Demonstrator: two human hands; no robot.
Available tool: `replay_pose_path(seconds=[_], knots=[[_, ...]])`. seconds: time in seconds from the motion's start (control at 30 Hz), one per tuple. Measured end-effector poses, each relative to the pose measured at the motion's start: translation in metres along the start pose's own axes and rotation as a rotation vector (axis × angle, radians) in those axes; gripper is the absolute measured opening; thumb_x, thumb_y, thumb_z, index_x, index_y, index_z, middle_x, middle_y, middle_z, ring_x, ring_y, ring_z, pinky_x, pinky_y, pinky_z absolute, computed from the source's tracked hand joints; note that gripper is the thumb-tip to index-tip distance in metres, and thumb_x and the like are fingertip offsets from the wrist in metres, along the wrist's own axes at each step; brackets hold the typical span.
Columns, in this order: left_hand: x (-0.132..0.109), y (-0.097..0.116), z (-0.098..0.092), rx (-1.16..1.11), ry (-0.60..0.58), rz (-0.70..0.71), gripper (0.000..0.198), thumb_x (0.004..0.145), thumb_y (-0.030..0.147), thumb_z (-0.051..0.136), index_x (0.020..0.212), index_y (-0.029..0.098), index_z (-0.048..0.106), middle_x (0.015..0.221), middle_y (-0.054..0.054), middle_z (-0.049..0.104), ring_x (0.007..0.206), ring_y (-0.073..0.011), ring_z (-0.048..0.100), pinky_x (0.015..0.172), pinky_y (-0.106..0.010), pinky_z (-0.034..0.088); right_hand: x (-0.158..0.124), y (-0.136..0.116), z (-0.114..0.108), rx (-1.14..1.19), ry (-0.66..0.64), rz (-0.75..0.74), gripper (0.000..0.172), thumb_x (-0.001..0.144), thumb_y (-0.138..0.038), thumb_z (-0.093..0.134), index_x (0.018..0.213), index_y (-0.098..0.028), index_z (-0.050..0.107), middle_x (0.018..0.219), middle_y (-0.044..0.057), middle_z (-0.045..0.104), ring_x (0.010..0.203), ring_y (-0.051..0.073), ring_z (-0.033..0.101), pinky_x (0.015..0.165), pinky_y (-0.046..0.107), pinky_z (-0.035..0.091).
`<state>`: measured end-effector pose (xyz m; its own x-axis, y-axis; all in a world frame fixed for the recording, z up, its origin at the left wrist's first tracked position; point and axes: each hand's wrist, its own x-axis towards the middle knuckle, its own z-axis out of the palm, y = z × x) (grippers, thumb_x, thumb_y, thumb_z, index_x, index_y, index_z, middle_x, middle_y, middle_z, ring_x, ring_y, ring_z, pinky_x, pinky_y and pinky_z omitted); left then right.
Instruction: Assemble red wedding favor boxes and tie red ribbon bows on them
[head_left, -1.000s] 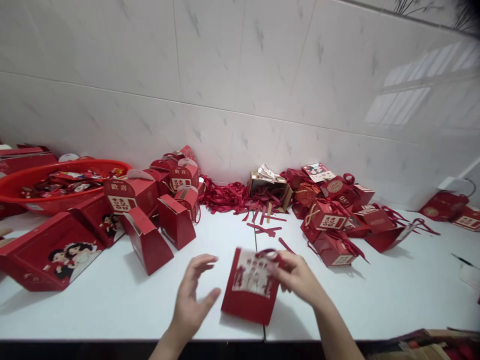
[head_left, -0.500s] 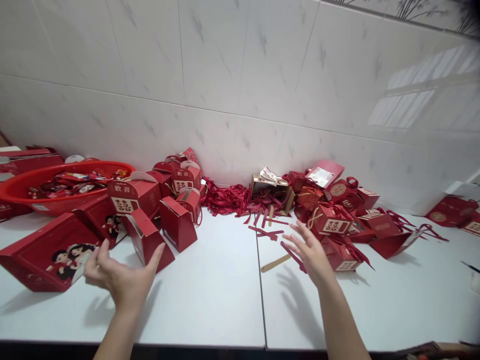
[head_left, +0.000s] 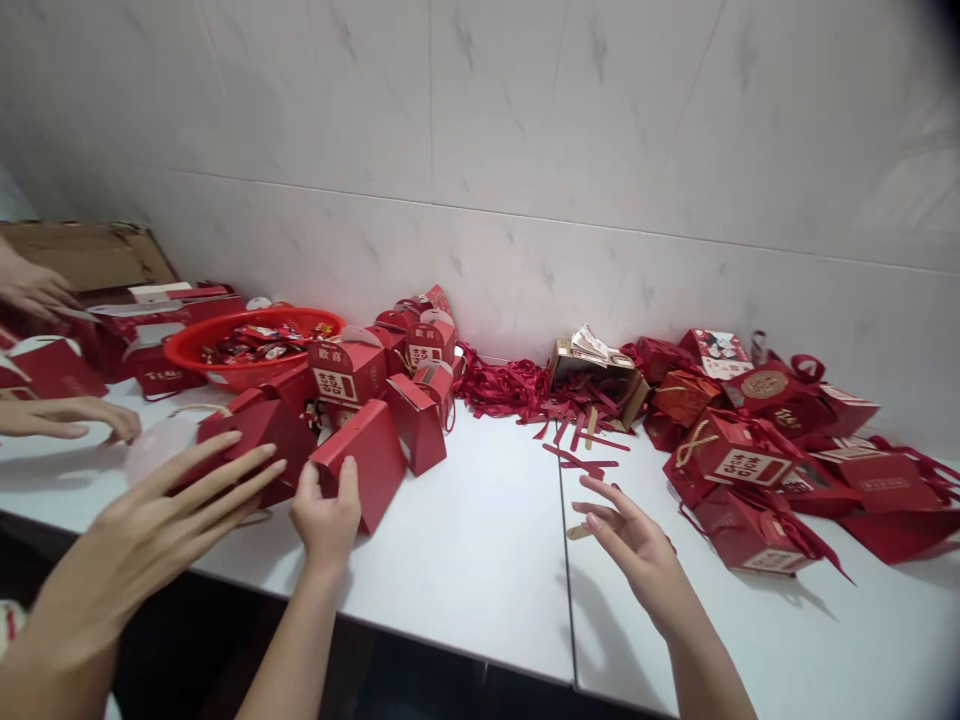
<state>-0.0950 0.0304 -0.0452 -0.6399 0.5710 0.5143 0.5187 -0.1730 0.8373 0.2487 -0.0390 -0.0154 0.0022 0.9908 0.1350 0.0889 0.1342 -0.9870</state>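
Note:
My left hand (head_left: 324, 520) grips the near end of a red gift box (head_left: 367, 460), thumb on one side and fingers on the other. The box stands on the white table, in front of red boxes with white double-happiness labels (head_left: 349, 370). My right hand (head_left: 630, 540) hangs over the table with fingers spread and nothing in it. Beneath and beyond it lie dark red strips (head_left: 581, 460) and a tan stick (head_left: 579, 532), partly hidden by the fingers. Left of my left hand, another person's hand (head_left: 165, 510) reaches over a dark red box (head_left: 262, 445).
A red basin (head_left: 184, 345) holds wrapped sweets. Red ribbon (head_left: 502, 385) is heaped by the wall beside an open box (head_left: 637, 385) of strips. Finished-looking red boxes with ribbons (head_left: 750, 465) are piled right. More hands (head_left: 67, 415) and a cardboard box (head_left: 82, 255) are far left.
My view has turned left. My left hand was open and now holds a red box. Other people's hands have come into view at left. My right hand stays open.

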Motion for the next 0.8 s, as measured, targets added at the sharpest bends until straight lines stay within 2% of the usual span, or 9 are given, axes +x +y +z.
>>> replay_pose_path(seconds=[0.1, 0.17, 0.27, 0.33, 0.43, 0.5, 0.6, 0.7, 0.8], knots=[[-0.024, 0.017, -0.015, -0.143, -0.129, -0.032, 0.021, 0.083, 0.036, 0.061, 0.093, 0.017, 0.063, 0.085, -0.002, 0.069, 0.076, -0.0217, 0.063, 0.073, -0.036, 0.053, 0.002, 0.001, 0.014, -0.054, -0.005, -0.099, 0.038, 0.088, -0.042, 0.056, 0.123, -0.027, 0.054, 0.129, 0.012, 0.055, 0.113, 0.027, 0.058, 0.093, 0.048, 0.05], [-0.044, 0.03, -0.019, -0.207, -0.267, -0.022, 0.02, 0.083, 0.037, 0.059, 0.089, 0.019, 0.065, 0.079, -0.002, 0.069, 0.072, -0.0218, 0.063, 0.067, -0.034, 0.054, 0.002, 0.002, 0.028, -0.099, -0.027, -0.2, 0.042, 0.089, -0.038, 0.057, 0.13, -0.028, 0.048, 0.131, 0.011, 0.054, 0.115, 0.026, 0.057, 0.095, 0.048, 0.048], [-0.073, 0.043, -0.013, -0.283, -0.504, 0.078, 0.016, 0.081, 0.033, 0.06, 0.09, 0.022, 0.069, 0.08, -0.003, 0.07, 0.072, -0.0242, 0.065, 0.066, -0.037, 0.055, 0.003, 0.003, 0.048, -0.155, -0.109, -0.375, 0.065, 0.086, -0.031, 0.063, 0.142, -0.032, 0.031, 0.135, 0.011, 0.051, 0.12, 0.025, 0.053, 0.101, 0.047, 0.044], [-0.086, 0.046, -0.005, -0.313, -0.597, 0.164, 0.015, 0.078, 0.029, 0.062, 0.09, 0.025, 0.07, 0.083, -0.004, 0.069, 0.078, -0.0268, 0.065, 0.07, -0.04, 0.056, 0.006, 0.004, 0.055, -0.211, -0.14, -0.461, 0.06, 0.085, -0.028, 0.064, 0.139, -0.031, 0.038, 0.133, 0.01, 0.051, 0.121, 0.025, 0.051, 0.101, 0.045, 0.044], [-0.095, 0.048, 0.009, -0.35, -0.648, 0.213, 0.012, 0.077, 0.025, 0.063, 0.084, 0.029, 0.071, 0.084, -0.004, 0.068, 0.08, -0.0277, 0.065, 0.073, -0.042, 0.056, 0.013, 0.008, 0.054, -0.279, -0.088, -0.51, 0.035, 0.085, -0.025, 0.063, 0.119, -0.026, 0.058, 0.109, 0.009, 0.061, 0.102, 0.023, 0.059, 0.088, 0.039, 0.05], [-0.097, 0.047, 0.016, -0.399, -0.665, 0.162, 0.011, 0.077, 0.025, 0.063, 0.084, 0.029, 0.071, 0.085, -0.004, 0.068, 0.078, -0.027, 0.066, 0.071, -0.041, 0.057, 0.017, 0.01, 0.05, -0.286, -0.054, -0.503, 0.023, 0.083, -0.025, 0.065, 0.107, -0.023, 0.065, 0.094, 0.007, 0.061, 0.088, 0.021, 0.06, 0.079, 0.037, 0.052], [-0.097, 0.048, 0.021, -0.498, -0.679, 0.008, 0.031, 0.078, 0.026, 0.064, 0.108, 0.032, 0.063, 0.084, -0.003, 0.07, 0.075, -0.0259, 0.068, 0.066, -0.039, 0.058, 0.02, 0.011, 0.047, -0.29, -0.026, -0.478, 0.012, 0.081, -0.028, 0.067, 0.092, -0.023, 0.069, 0.095, 0.007, 0.058, 0.09, 0.023, 0.06, 0.079, 0.037, 0.051], [-0.094, 0.048, 0.021, -0.547, -0.681, 0.016, 0.052, 0.077, 0.025, 0.065, 0.126, 0.035, 0.051, 0.094, -0.004, 0.07, 0.081, -0.0249, 0.068, 0.074, -0.04, 0.057, 0.027, 0.01, 0.045, -0.276, -0.079, -0.444, 0.01, 0.08, -0.035, 0.067, 0.084, -0.027, 0.071, 0.096, 0.006, 0.059, 0.09, 0.024, 0.061, 0.079, 0.039, 0.052], [-0.089, 0.047, 0.023, -0.512, -0.751, 0.129, 0.024, 0.08, 0.026, 0.061, 0.102, 0.032, 0.069, 0.106, -0.006, 0.068, 0.092, -0.027, 0.065, 0.081, -0.041, 0.055, 0.057, 0.008, 0.031, -0.293, -0.203, -0.395, 0.026, 0.073, -0.053, 0.068, 0.072, -0.027, 0.072, 0.093, 0.004, 0.066, 0.087, 0.024, 0.065, 0.079, 0.038, 0.053]])
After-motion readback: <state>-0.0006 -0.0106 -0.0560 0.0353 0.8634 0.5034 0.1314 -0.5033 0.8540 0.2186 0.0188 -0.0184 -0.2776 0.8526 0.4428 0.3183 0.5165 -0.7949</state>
